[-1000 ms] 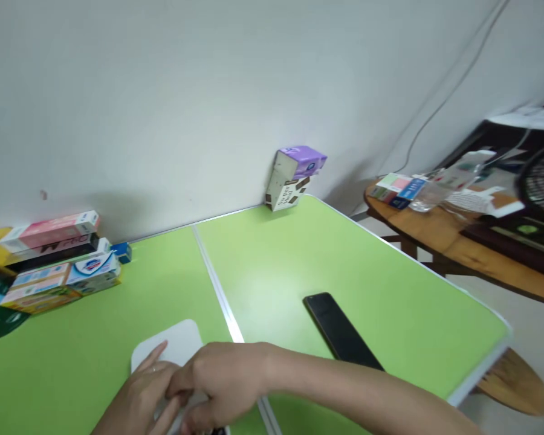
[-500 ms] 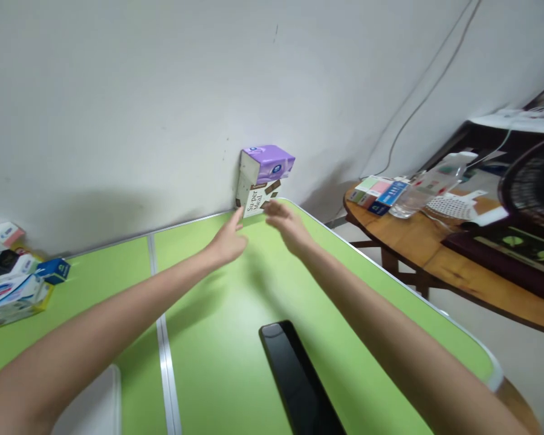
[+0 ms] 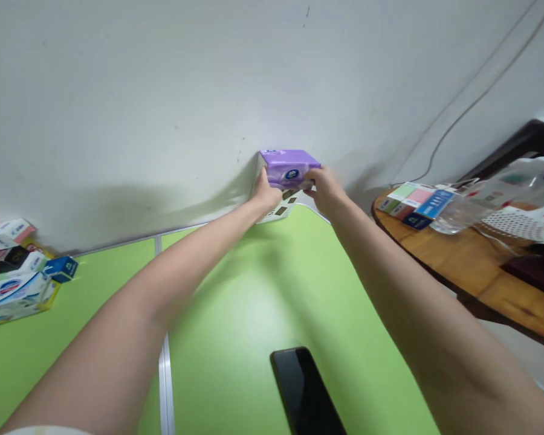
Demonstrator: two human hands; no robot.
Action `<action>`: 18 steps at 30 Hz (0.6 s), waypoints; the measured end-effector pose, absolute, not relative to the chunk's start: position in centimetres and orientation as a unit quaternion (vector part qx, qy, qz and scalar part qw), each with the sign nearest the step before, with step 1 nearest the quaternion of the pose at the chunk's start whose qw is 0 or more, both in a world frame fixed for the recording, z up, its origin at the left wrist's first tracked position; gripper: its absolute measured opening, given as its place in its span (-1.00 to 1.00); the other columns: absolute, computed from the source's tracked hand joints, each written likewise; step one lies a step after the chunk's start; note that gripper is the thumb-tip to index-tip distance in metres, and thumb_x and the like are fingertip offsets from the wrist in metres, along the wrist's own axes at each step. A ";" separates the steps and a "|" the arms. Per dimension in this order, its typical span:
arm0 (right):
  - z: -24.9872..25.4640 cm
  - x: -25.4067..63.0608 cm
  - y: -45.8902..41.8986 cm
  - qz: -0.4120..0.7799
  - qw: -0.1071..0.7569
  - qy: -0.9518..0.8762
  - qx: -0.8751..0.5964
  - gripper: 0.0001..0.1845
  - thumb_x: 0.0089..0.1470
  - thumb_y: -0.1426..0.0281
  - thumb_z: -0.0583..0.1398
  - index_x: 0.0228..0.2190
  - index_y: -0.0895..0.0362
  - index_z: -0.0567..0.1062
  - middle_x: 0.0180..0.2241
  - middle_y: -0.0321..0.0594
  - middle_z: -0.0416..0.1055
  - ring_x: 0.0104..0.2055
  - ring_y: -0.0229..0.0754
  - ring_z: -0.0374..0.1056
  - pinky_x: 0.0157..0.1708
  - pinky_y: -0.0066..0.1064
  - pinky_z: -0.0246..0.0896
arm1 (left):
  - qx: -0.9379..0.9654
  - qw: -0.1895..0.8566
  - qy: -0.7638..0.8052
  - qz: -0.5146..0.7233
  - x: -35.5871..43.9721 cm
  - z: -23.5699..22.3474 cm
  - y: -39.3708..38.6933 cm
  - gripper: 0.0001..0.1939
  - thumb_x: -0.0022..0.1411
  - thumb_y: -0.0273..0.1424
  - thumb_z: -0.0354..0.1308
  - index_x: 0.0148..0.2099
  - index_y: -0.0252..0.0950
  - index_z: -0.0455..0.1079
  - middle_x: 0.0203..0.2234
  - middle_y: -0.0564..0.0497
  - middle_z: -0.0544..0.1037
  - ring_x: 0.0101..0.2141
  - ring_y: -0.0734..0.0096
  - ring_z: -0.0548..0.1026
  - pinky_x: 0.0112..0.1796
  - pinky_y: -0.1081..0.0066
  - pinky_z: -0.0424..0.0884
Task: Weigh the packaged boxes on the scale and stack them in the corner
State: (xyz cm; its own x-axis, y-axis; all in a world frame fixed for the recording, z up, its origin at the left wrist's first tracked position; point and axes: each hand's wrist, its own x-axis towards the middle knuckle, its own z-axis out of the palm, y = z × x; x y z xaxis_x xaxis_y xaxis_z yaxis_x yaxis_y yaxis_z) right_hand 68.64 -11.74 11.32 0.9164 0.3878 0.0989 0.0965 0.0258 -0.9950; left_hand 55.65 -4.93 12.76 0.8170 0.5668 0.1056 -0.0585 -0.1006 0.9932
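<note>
A purple pack of tissues (image 3: pixel 290 162) rests on top of a white box (image 3: pixel 278 211) with brown squares, against the wall at the table's far edge. My left hand (image 3: pixel 266 196) is closed on the pack's left end, its thumb pointing up along the front. Gripping the right end, my right hand (image 3: pixel 325 188) has its thumb on the front face and fingers curled near the lower edge. Both wrists partly cover the white box, so its printed name is mostly hidden.
Nearer me on the green table (image 3: pixel 226 338) lies a black phone (image 3: pixel 306 389). Several small boxes (image 3: pixel 13 278) are piled at the left. A wooden side table (image 3: pixel 471 260) on the right carries more boxes (image 3: pixel 417 204) and a clear plastic bottle (image 3: pixel 453 214).
Both hands have moved forward and taken hold of the tissue pack's two ends; before, they were apart from it. The view has shifted slightly, with the phone now lower in it.
</note>
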 end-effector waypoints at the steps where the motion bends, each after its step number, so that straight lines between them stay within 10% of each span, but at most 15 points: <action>1: 11.6 67.4 -12.5 0.108 0.710 -0.165 -0.676 -0.85 -0.18 0.39 0.18 -0.44 0.08 0.32 -0.41 -0.28 0.36 -0.27 -0.16 0.36 -0.35 -0.37 0.32 | 0.709 0.635 0.176 0.251 54.8 12.7 -5.3 -0.09 -0.01 -0.73 0.05 0.36 -0.38 -0.20 0.23 -0.30 0.21 0.20 0.08 0.23 0.12 0.13 0.23; 12: 7.5 43.0 -23.9 0.379 0.706 -0.165 -0.576 -0.64 -0.15 0.10 0.33 -0.43 0.11 0.44 -0.43 -0.24 0.46 -0.40 -0.16 0.37 -0.37 -0.36 0.35 | 0.758 0.564 0.243 0.219 23.3 8.4 -16.0 -0.32 0.15 -0.60 0.00 0.27 -0.08 -0.06 0.30 -0.06 0.07 0.29 0.21 0.05 0.27 0.08 -0.08; 18: 3.8 25.6 -25.6 0.445 0.656 -0.220 -0.569 -0.59 -0.07 0.02 0.29 -0.37 0.06 0.34 0.00 -0.10 0.39 -0.09 0.00 0.40 -0.28 -0.29 0.37 | 0.584 0.514 0.519 0.354 7.8 3.1 -21.6 -0.58 0.21 -0.22 0.06 0.10 -0.21 0.21 0.23 -0.19 0.24 0.19 -0.06 0.24 0.12 0.02 0.26</action>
State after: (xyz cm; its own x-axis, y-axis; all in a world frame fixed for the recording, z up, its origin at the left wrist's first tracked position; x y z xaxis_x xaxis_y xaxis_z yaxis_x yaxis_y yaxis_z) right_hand 25.64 -25.59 3.81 0.5080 0.8335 -0.2175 -0.3324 -0.0433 -0.9421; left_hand 7.80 -21.64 3.10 0.2094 0.9704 -0.1199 0.2425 0.0673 0.9678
